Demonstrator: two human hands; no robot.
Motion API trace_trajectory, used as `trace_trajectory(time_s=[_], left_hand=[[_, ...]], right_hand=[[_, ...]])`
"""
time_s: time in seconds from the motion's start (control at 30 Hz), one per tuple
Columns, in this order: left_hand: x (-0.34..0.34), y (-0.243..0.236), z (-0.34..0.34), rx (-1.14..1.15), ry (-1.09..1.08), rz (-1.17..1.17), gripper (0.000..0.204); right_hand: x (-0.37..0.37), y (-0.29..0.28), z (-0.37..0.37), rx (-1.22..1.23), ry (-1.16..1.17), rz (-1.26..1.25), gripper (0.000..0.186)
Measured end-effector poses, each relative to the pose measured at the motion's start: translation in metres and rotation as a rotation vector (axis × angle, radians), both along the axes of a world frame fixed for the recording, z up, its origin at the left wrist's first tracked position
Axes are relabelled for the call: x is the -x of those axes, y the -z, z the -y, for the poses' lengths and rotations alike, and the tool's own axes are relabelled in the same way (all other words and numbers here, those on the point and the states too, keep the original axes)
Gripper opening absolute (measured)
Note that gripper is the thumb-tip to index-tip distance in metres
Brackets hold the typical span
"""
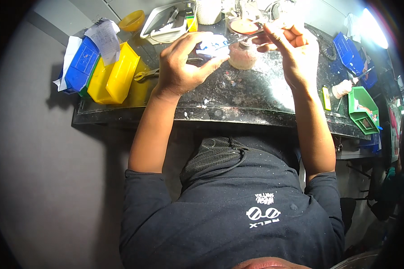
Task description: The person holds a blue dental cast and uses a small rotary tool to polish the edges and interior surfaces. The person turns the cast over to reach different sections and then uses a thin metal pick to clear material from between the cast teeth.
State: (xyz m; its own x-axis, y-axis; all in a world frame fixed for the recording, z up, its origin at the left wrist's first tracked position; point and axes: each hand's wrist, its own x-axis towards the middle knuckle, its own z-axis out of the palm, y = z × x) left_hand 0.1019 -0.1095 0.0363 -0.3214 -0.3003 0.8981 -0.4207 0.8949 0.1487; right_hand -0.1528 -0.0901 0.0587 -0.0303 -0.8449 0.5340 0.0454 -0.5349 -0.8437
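Note:
My left hand [177,67] is raised over the far part of the workbench, its thumb and fingers closed round a small blue and white piece [213,46]. Glare washes out much of that piece, so its exact kind is unclear. Between the fingertips of my right hand [298,54] is a thin metal hand tool [250,36] with a dark grip. Its slender tip points left and reaches the piece's right side; whether it touches I cannot tell. Just below the tool stands a squat round glass jar [242,58] with pinkish contents and a narrow neck.
On the left are a yellow bin [116,76], a blue bin [81,62] and yellow-handled pliers [146,74]. A grey tray [153,35] and a yellow bowl [131,20] stand at the back. To the right lie a yellow lighter [326,98] and a green bin [357,119].

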Motion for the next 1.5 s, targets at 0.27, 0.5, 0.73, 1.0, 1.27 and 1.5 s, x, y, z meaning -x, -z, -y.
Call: trace_trajectory(time_s=[0.27,0.5,0.73,1.0,1.27,1.5], left_hand=[[-0.001,0.000,-0.002,-0.005,-0.024,-0.010,0.048],[-0.001,0.001,-0.002,0.003,0.003,-0.017,0.050],[-0.002,0.003,0.000,-0.010,0.035,-0.038,0.050],[-0.002,0.003,-0.001,0.009,0.031,-0.044,0.052],[0.001,-0.002,-0.003,0.071,-0.008,0.011,0.049],[0.000,-0.001,0.001,0.092,-0.019,0.003,0.049]], right_hand=[[0.007,0.002,0.004,0.032,-0.014,0.073,0.017],[0.056,0.018,0.028,0.096,0.085,0.185,0.028],[0.056,0.019,0.026,0.102,0.067,0.156,0.025],[0.055,0.020,0.021,0.105,0.089,0.164,0.023],[0.017,0.007,-0.007,0.259,0.001,0.119,0.015],[0.004,0.003,-0.016,0.333,0.045,0.058,0.012]])
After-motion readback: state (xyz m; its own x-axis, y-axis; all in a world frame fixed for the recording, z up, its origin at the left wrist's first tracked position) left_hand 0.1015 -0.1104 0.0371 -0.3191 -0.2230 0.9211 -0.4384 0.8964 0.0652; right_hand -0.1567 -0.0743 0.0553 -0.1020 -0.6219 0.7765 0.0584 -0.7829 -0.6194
